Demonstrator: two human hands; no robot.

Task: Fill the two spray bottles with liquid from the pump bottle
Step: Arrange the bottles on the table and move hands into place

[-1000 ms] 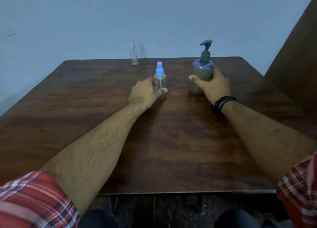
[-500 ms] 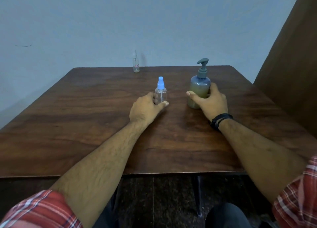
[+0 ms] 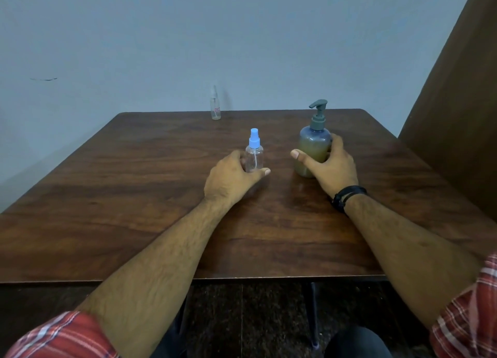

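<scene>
A small clear spray bottle with a blue cap [image 3: 254,150] stands upright at the middle of the brown wooden table [image 3: 139,196]. My left hand [image 3: 231,179] wraps around its lower half. To its right stands a grey pump bottle [image 3: 314,142] holding murky yellowish liquid, its pump head pointing left. My right hand [image 3: 329,167], with a black band at the wrist, grips the pump bottle's body. A second, slimmer clear spray bottle [image 3: 215,105] stands alone at the table's far edge, by the wall.
A pale blue wall runs behind the table. A dark brown wooden panel [image 3: 457,102] rises at the right side, close to the table's right edge. Below the near table edge are a dark floor and my knees.
Both hands keep the same hold on the two bottles. My head has drawn back and tilted up, so the table looks farther away and more wall shows.
</scene>
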